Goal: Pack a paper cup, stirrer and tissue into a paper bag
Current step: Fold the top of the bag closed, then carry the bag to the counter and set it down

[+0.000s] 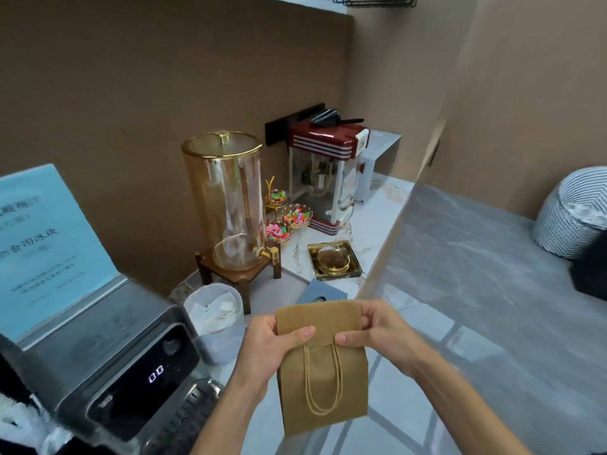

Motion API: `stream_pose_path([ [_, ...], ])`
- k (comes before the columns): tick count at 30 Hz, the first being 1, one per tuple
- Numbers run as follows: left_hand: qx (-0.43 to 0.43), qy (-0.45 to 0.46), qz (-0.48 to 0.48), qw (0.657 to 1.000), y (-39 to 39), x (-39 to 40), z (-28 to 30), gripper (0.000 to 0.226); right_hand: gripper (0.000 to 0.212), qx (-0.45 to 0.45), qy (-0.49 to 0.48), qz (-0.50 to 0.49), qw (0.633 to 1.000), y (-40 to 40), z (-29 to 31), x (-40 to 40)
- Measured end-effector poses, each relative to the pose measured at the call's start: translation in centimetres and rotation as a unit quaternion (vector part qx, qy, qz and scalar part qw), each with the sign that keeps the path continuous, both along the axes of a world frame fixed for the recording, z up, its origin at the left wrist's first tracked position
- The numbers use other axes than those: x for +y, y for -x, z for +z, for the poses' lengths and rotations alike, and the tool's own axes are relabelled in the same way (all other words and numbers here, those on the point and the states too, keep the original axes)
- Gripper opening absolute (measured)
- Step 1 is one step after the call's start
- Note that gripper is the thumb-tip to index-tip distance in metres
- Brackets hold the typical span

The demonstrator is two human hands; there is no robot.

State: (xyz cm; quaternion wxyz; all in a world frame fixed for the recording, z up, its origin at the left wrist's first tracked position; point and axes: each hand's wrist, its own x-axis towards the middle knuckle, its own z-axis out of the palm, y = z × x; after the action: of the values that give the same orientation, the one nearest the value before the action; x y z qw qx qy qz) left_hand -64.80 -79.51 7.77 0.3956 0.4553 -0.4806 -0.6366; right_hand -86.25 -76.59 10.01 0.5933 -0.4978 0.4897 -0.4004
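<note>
A flat, folded brown paper bag (323, 385) with twisted paper handles hangs in front of me above the counter. My left hand (272, 343) pinches its upper left edge, thumb on the front. My right hand (377, 330) pinches the upper right edge at the folded-over top flap. A clear tub (215, 318) holding white tissues stands just left of the bag on the counter. No paper cup or stirrer shows in this view.
A dark machine (124, 366) with a lit "00" display and a blue sign fills the left. Behind stand a glass drink dispenser (226, 198), candy dishes (289, 218), a red popcorn machine (328, 172) and a gold ashtray (333, 259). The marble counter edge (387, 231) drops to grey floor.
</note>
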Motion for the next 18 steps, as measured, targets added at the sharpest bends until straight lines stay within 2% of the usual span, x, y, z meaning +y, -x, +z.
stream_pose_path([
  [3, -0.013, 0.007, -0.025, 1.0, 3.3, -1.4, 0.2, 0.03, 0.034, -0.006, 0.015, -0.038, 0.999, 3.1, -0.2, -0.5],
  [10, -0.008, 0.029, -0.058, 0.998, 14.2, -5.1, 0.7, 0.019, 0.028, -0.042, 0.056, -0.078, 0.995, 13.3, -0.5, -2.8],
  [18, -0.044, 0.055, -0.093, 0.993, 26.1, -9.9, 0.4, 0.022, 0.024, -0.022, 0.062, -0.041, 0.997, 26.5, -0.6, -6.8],
])
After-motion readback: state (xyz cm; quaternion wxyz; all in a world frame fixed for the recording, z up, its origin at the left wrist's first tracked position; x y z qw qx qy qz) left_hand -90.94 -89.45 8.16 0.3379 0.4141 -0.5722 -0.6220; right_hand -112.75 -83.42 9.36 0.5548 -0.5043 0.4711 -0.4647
